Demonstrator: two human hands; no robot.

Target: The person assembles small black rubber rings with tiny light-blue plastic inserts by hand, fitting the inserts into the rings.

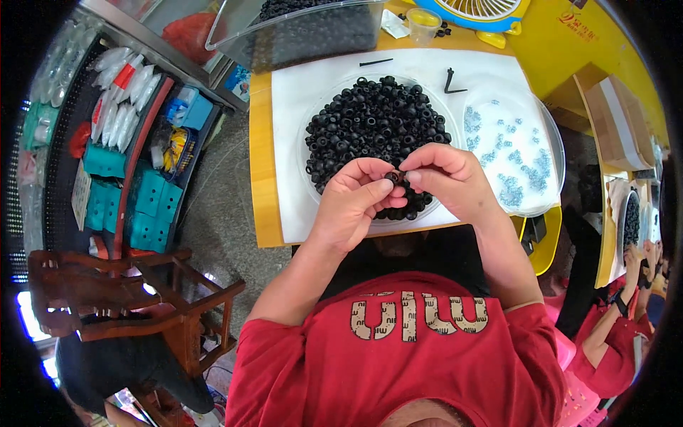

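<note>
Both my hands meet over the near part of a round clear tray (302, 121) heaped with small black ring-shaped parts (377, 121). Between thumb and fingers, my left hand (352, 203) grips one small black ring-shaped part (392, 176), its hole facing up. Close against it, my right hand (455, 185) has thumb and forefinger pinched together; whatever is between those tips is too small to make out. To the right lies a round clear dish (558, 153) with tiny clear bluish pieces (511, 188) in loose clusters.
Behind the tray stands a clear bin (313, 46) of black parts. Two thin black tools (451, 82) (376, 62) lie on the white sheet (491, 67). A blue-and-yellow fan (473, 14), small clear cup (424, 27) and yellow container (546, 245) are nearby. Another person's hands (633, 260) work at far right.
</note>
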